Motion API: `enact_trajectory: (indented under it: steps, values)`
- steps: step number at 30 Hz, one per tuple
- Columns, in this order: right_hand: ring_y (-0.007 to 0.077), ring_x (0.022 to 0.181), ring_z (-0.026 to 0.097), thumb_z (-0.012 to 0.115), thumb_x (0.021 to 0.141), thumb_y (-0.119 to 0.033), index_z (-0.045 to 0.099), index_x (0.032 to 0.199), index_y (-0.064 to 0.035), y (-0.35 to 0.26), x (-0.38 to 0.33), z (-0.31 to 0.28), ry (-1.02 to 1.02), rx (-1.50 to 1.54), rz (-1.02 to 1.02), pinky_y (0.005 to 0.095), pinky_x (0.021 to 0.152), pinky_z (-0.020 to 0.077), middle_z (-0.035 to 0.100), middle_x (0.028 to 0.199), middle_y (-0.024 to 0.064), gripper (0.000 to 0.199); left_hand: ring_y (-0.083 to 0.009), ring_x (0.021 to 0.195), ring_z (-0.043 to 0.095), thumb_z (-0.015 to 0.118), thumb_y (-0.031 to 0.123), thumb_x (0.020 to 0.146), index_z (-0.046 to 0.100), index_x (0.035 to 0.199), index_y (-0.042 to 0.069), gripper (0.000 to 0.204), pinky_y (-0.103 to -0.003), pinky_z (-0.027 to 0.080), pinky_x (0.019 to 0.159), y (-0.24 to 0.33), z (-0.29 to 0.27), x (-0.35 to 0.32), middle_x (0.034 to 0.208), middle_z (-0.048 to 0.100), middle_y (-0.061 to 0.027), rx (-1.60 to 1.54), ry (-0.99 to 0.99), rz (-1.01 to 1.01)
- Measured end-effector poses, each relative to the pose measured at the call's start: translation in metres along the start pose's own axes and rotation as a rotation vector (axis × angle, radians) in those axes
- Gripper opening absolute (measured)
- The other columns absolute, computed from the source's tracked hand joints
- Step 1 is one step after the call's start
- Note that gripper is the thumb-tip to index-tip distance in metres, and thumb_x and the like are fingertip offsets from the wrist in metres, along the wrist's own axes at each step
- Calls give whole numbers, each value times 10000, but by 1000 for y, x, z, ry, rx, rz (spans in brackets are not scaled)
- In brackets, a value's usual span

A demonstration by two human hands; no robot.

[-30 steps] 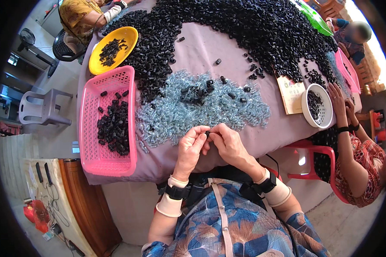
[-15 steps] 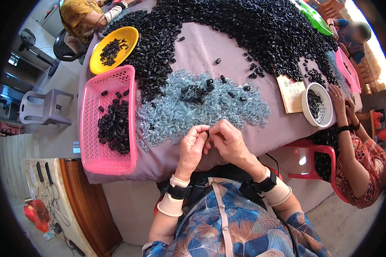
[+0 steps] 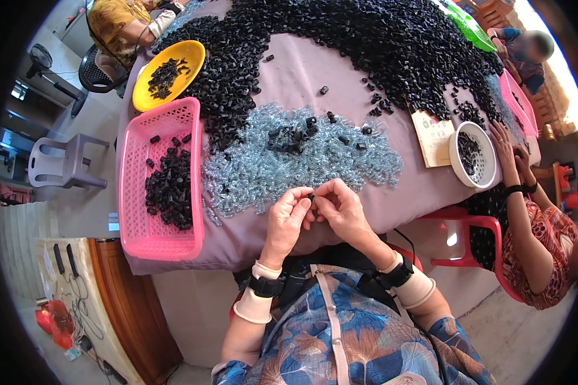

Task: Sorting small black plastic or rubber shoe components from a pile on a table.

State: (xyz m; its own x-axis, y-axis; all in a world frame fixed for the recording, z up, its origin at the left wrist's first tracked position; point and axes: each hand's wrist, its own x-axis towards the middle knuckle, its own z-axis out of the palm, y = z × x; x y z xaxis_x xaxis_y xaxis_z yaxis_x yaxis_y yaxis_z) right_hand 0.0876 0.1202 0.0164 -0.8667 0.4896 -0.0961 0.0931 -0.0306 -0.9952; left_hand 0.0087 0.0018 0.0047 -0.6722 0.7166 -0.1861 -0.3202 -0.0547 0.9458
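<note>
My left hand (image 3: 286, 221) and my right hand (image 3: 341, 208) meet at the near side of the table, fingertips pinched together. Between them is a small black plastic piece (image 3: 311, 197), mostly covered by the fingers. My left thumb and forefinger hold it, and the right fingertips press on it from the other side. Whether the right fingers hold a second small part cannot be made out. Just beyond lies a heap of shiny bluish coils (image 3: 315, 170) that look like small springs. A clump of black pieces (image 3: 292, 139) rests on top of it.
A pink basket (image 3: 128, 179) of black pieces stands left, a yellow dish (image 3: 196, 63) behind it. A large mound of black pieces (image 3: 366, 38) covers the far side. At right are a white basket (image 3: 457, 168), a booklet (image 3: 432, 144) and a co-worker's hands (image 3: 507, 154).
The right fingers have shifted slightly and close more tightly around the black piece. Both hands stay in nearly the same place. The whole view has moved a little.
</note>
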Motion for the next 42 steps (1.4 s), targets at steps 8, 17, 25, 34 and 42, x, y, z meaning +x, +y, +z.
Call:
enact_trajectory:
  steps: [8,17,25,34,42]
  values:
    - [64,624,523,540,869,2,507,929,3,3,2,0,-30,64,10,212,550,447,578,716,32,68,-48,565,473,527,136,927,549,1076,21,189,-172,387,519,-1,-3,2,684,552,7,-1,-1,-26]
    - [72,713,569,577,828,44,524,931,-5,8,2,1,32,-19,-76,227,625,485,580,803,37,126,-42,570,475,541,120,918,548,1094,15,205,-169,388,515,4,1,2,685,551,9,5,0,-2]
    - [144,700,598,540,861,4,523,947,6,2,-2,-4,-20,-168,-160,266,611,484,584,796,98,88,-33,623,508,587,67,883,584,1080,15,205,-168,414,536,2,0,-1,767,578,21,13,-3,-20]
    - [141,671,591,496,906,-48,493,988,10,-1,-2,2,21,-143,-58,275,607,475,595,768,101,100,-43,663,540,602,36,864,584,1075,13,213,-173,442,557,-7,1,-1,806,599,8,-45,26,38]
    - [78,613,520,475,922,-70,474,1007,0,-8,1,4,13,54,143,233,533,420,549,699,41,109,-60,677,556,586,64,881,574,1074,-4,205,-190,462,596,-6,-1,-2,822,628,-21,-53,0,18]
